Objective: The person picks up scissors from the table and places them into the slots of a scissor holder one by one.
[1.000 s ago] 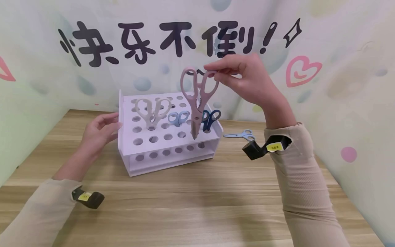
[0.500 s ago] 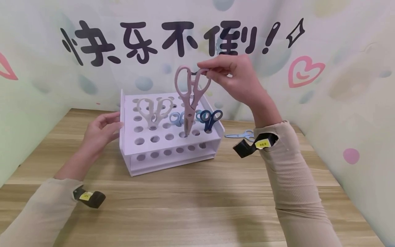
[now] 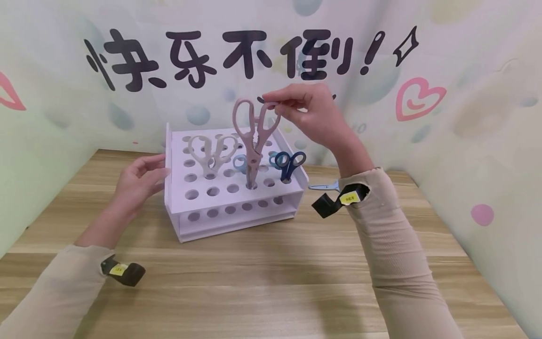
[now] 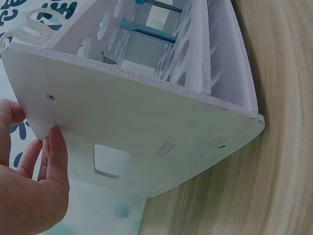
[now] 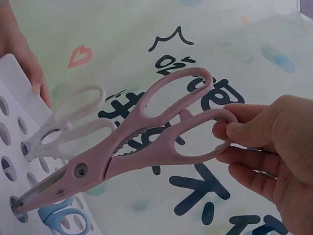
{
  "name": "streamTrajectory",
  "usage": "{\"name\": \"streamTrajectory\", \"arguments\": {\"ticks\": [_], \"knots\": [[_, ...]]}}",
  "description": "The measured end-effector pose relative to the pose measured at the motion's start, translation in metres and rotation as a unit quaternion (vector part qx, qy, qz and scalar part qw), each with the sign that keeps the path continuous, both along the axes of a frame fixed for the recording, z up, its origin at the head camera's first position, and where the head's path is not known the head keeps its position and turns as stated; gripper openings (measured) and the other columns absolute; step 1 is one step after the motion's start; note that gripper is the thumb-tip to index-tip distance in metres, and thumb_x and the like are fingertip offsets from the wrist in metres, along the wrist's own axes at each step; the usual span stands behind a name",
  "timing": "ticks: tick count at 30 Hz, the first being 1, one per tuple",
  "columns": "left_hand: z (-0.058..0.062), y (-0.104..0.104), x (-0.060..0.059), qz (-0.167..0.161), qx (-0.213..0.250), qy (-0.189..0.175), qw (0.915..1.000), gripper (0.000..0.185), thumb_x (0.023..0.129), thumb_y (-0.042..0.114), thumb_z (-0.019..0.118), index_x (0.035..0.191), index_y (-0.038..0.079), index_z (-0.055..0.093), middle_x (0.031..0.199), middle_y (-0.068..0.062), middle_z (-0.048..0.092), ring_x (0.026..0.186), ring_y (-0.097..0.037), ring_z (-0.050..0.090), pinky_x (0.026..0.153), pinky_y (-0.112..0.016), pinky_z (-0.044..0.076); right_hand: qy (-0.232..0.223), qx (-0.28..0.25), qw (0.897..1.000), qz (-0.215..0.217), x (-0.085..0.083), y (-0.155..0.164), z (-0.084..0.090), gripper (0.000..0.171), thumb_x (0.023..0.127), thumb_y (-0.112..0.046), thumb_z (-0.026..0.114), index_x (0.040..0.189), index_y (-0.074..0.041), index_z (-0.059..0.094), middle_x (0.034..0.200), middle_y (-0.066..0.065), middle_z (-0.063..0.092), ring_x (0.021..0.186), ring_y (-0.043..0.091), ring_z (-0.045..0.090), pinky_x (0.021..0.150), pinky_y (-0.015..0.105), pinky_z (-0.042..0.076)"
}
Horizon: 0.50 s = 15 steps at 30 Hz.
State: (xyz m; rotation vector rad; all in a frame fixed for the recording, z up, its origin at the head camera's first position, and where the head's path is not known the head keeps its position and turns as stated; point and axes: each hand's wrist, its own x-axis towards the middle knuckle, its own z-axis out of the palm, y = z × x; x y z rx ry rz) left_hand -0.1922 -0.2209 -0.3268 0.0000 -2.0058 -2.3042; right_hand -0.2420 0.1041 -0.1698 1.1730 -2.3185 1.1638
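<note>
My right hand (image 3: 311, 113) pinches one handle loop of pink kitchen scissors (image 3: 253, 157) between thumb and fingers. They point down, and their blade tips enter a front-row hole of the white holed rack (image 3: 202, 201), as the right wrist view also shows. My left hand (image 3: 137, 181) touches the rack's left side panel (image 4: 132, 132) with its fingertips, the fingers fairly straight. White-handled scissors (image 3: 211, 162) stand in the rack left of the pink pair. Light blue scissors (image 3: 240, 163) are partly hidden behind it. Dark blue scissors (image 3: 288, 169) and teal scissors (image 3: 274, 158) stand at the right.
Small light blue scissors (image 3: 323, 187) lie on the wooden table (image 3: 237, 282) right of the rack, their handles hidden behind my right wrist camera (image 3: 338, 200). A printed cloth backdrop (image 3: 444, 165) hangs behind and along both sides.
My right hand has moved left and then down with the pink scissors, bringing their tips from above the rack into a front-row hole. My left hand stays at the side panel.
</note>
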Motion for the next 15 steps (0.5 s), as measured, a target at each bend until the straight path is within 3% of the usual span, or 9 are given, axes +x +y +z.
{"name": "streamTrajectory", "arguments": {"ticks": [15], "knots": [[0.0, 0.002, -0.001, -0.001, 0.01, 0.008, 0.9999, 0.025, 0.086, 0.006, 0.063, 0.107, 0.018, 0.057, 0.102, -0.001, 0.047, 0.086, -0.004, 0.054, 0.073, -0.015, 0.053, -0.038, 0.034, 0.999, -0.001, -0.008, 0.004, -0.031, 0.023, 0.083, 0.003, 0.063, 0.106, 0.0, 0.067, 0.102, 0.009, 0.067, 0.085, 0.013, 0.062, 0.078, 0.024, 0.054]]}}
